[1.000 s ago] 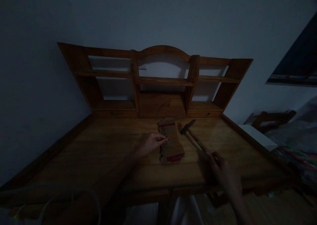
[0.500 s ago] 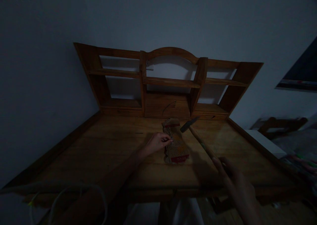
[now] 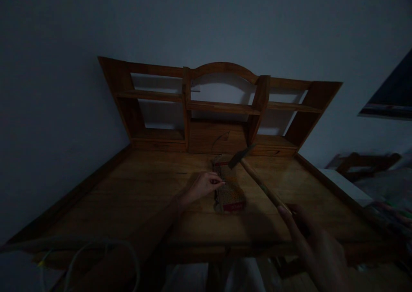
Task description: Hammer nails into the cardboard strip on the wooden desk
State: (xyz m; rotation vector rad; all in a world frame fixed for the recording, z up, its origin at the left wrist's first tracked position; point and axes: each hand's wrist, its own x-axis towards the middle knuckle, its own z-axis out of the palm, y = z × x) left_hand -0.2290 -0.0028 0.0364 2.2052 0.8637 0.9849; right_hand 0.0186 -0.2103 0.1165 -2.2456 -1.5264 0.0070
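A hammer point(image 3: 257, 178) with a wooden handle and dark metal head is gripped near the handle's end by my right hand point(image 3: 309, 232). Its head hangs in the air over the far right part of a torn cardboard piece point(image 3: 233, 195) with red edges and a speckled face, lying on the desk. My left hand point(image 3: 206, 185) rests at the cardboard's left side, thumb and forefinger pinched together over its surface. Whatever sits between those fingertips is too small and dark to make out.
The wooden desk point(image 3: 148, 189) has a shelf unit point(image 3: 222, 107) along its back against the wall. A pale cable point(image 3: 133, 253) loops at the lower left. To the right stand a white surface point(image 3: 344, 182) and a wooden chair back point(image 3: 370, 161).
The hammer head has moved slightly up and to the left, while my right hand shifted a little right and down. My left hand stays pinched at nearly the same spot.
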